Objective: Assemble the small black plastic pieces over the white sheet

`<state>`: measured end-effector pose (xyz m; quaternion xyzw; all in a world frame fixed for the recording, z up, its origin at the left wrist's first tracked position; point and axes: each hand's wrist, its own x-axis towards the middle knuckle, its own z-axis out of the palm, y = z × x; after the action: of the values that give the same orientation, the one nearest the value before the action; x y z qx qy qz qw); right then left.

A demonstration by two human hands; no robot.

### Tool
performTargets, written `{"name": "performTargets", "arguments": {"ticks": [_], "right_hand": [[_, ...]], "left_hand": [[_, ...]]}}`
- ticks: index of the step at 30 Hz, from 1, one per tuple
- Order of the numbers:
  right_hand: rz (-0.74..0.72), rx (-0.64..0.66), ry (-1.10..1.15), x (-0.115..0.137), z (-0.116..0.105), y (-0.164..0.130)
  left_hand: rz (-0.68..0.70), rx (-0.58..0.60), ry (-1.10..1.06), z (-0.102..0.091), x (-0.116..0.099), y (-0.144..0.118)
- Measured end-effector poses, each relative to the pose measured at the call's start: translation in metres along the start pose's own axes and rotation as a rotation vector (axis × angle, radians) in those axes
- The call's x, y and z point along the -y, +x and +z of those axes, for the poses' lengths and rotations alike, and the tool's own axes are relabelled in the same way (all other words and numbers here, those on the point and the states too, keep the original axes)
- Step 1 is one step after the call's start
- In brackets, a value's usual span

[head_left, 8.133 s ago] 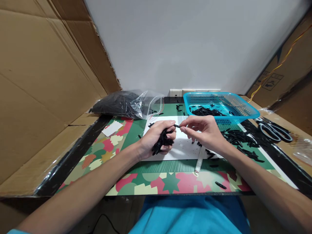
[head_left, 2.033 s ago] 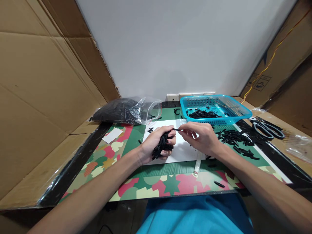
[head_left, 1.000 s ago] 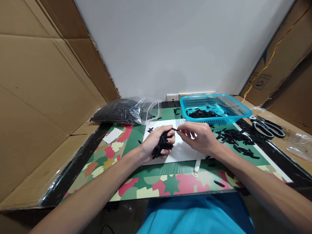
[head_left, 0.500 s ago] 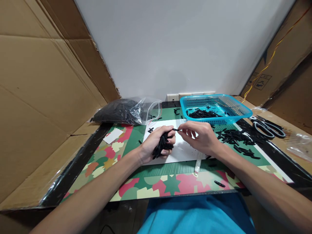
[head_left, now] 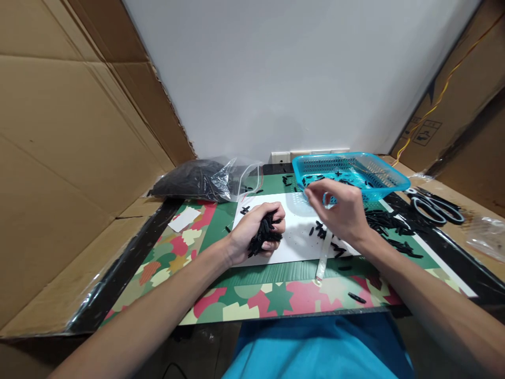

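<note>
The patterned surface (head_left: 244, 310) carries a white sheet (head_left: 294, 247), with a blue basket (head_left: 390, 181) just behind the sheet. On the sheet, a bundle of black pieces (head_left: 263, 238) is clenched in the left hand (head_left: 254, 231). Above the sheet's far edge, before the basket, the right hand (head_left: 341, 210) is raised; whether its loosely curled fingers (head_left: 311, 196) hold anything cannot be told.
</note>
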<state>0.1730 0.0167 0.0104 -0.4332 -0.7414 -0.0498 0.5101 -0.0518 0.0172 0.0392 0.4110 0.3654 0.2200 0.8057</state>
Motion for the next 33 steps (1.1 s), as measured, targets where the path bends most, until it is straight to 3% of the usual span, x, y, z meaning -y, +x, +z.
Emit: {"name": "performTargets", "arguments": {"ticks": [4,7,13,20,29,33], "right_hand": [[0.120,-0.071,-0.327,-0.018,-0.007,0.006],[0.055,-0.019,-0.183,-0.013,-0.006,0.005],[-0.224,0.153,0.233,0.026,0.010,-0.005],[-0.310,0.194,0.338,0.028,0.021,-0.011],[-0.172,0.235,0.341,0.028,0.020,-0.010],[-0.151,0.266,0.351,0.028,0.017,-0.010]], "left_hand": [[0.002,0.009,-0.004,-0.001,0.001,0.000],[-0.013,0.019,-0.005,-0.003,0.003,0.002],[-0.051,-0.045,-0.010,-0.001,0.010,0.005],[-0.015,-0.137,0.081,0.002,0.017,0.009],[-0.092,-0.109,0.052,0.001,0.016,0.008],[-0.060,-0.100,0.054,0.002,0.015,0.007]]}}
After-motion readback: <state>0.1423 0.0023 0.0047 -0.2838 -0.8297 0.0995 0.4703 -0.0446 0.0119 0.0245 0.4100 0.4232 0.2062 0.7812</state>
